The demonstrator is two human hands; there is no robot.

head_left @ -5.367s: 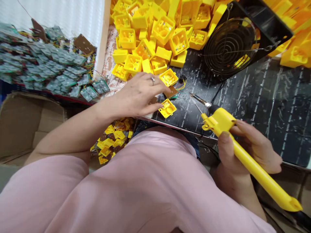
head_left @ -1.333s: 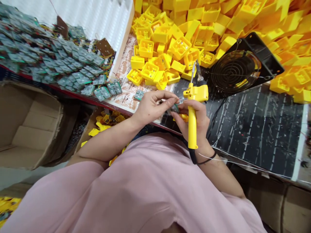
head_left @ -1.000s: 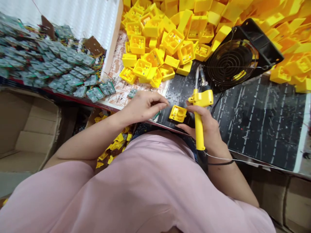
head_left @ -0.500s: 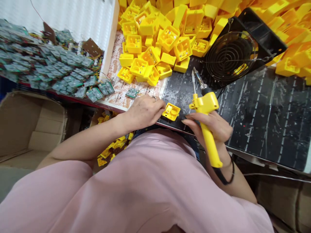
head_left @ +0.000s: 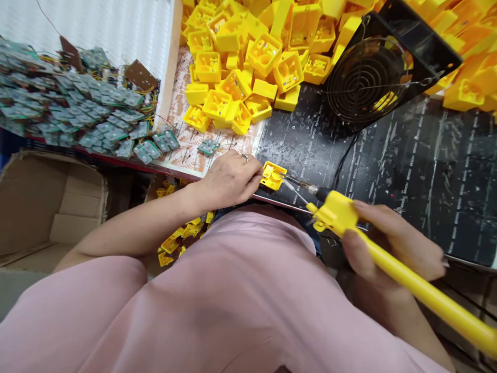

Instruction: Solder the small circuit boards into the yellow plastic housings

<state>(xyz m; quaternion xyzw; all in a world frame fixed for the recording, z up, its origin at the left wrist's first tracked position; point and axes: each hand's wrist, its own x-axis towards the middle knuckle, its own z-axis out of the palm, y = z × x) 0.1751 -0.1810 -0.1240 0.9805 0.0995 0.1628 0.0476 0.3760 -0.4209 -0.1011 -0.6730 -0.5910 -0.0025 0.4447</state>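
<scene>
"Where's the shallow, square yellow plastic case (head_left: 272,175)?"
"On the smooth black surface (head_left: 415,176), near its front edge."
"Hands?"
"Left hand (head_left: 233,176) curled at its side, grip unclear; right hand (head_left: 407,241) wrapped round the long yellow plastic soldering iron (head_left: 388,264)."

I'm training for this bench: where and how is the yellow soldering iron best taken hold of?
The soldering iron is probably best taken by its slim handle, just behind the bulky head, coming from the right, where the right hand has its grip. The handle slants toward the lower right, while the bare metal tip points left toward the small yellow case.
</scene>
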